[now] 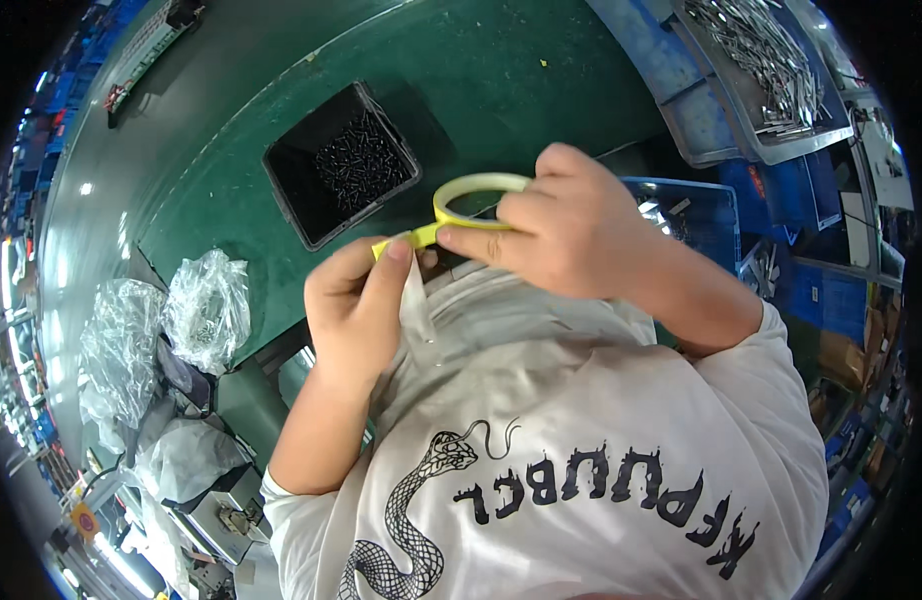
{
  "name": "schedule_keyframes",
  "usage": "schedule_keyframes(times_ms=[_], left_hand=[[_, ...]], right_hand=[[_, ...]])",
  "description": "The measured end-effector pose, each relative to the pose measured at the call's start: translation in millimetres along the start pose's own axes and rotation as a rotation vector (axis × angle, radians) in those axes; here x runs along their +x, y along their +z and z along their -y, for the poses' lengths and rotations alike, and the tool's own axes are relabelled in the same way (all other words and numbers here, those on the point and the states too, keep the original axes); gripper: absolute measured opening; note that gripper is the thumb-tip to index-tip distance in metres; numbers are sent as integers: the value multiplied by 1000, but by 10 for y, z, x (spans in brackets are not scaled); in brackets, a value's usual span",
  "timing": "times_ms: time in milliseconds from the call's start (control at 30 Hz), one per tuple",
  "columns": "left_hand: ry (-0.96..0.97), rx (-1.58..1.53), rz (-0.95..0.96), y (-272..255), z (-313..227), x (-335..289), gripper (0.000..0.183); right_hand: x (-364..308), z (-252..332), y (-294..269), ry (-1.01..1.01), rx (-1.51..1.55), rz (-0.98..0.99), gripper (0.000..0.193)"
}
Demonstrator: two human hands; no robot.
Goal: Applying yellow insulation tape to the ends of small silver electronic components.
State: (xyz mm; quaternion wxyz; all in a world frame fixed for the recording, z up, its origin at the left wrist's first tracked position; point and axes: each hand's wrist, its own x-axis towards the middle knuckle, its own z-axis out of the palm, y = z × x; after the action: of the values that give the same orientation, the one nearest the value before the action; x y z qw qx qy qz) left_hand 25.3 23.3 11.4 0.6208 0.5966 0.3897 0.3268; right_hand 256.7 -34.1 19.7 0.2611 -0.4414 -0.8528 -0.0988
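Note:
My right hand (556, 225) grips a roll of yellow tape (468, 184) by its right side. A short yellow strip runs from the roll to my left hand (356, 305), whose thumb pinches its free end. Below that thumb hangs a translucent strip like a small plastic bag (417, 312); its top is hidden behind the fingers. Both hands are raised in front of my white shirt, close together. Beyond them, a black bin (291, 190) holds many small black cylindrical parts (361, 162).
The green work surface (501, 80) spreads ahead. Crumpled clear plastic bags (209, 310) lie at the left. At the upper right stands a blue-grey tray (831, 130) of thin metal pins (766, 70). A blue bin (716, 205) sits behind my right forearm.

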Motion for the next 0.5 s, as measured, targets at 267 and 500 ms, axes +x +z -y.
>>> schedule_keyframes(times_ms=[267,500], left_hand=[[-34,414,-149,40,-369,580,25],[-161,360,-158,64,-408,874,30]], right_hand=[[314,-502,158,-27,-178,-34,33],[416,-723,350,0,-222,70,26]])
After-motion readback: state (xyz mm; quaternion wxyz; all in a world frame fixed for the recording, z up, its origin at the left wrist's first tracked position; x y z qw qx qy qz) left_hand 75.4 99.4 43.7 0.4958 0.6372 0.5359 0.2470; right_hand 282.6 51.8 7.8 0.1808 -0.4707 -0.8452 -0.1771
